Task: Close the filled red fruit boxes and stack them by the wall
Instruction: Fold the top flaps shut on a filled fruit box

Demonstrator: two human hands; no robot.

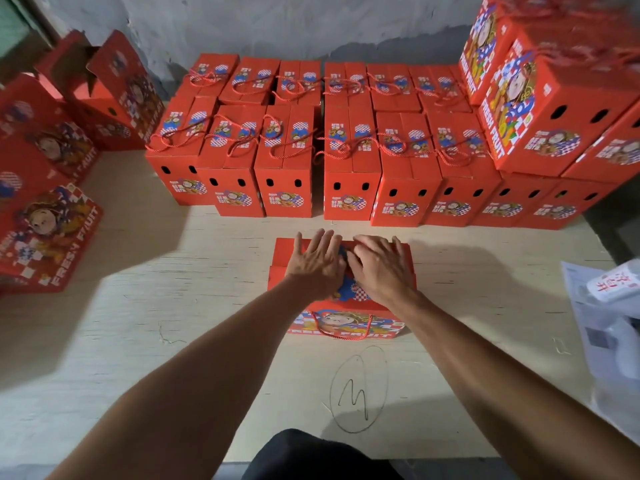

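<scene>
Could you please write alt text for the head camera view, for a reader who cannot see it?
A person's left hand and right hand press flat on the top flaps of a red fruit box on a pale floor. Beyond it, rows of closed red boxes with rope handles stand by a grey wall.

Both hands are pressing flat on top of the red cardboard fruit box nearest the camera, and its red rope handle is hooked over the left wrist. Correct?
Not quite. In the head view the left hand and right hand do press flat on the red cardboard fruit box, but its red rope handle hangs loose down the near side, over no wrist.
</scene>
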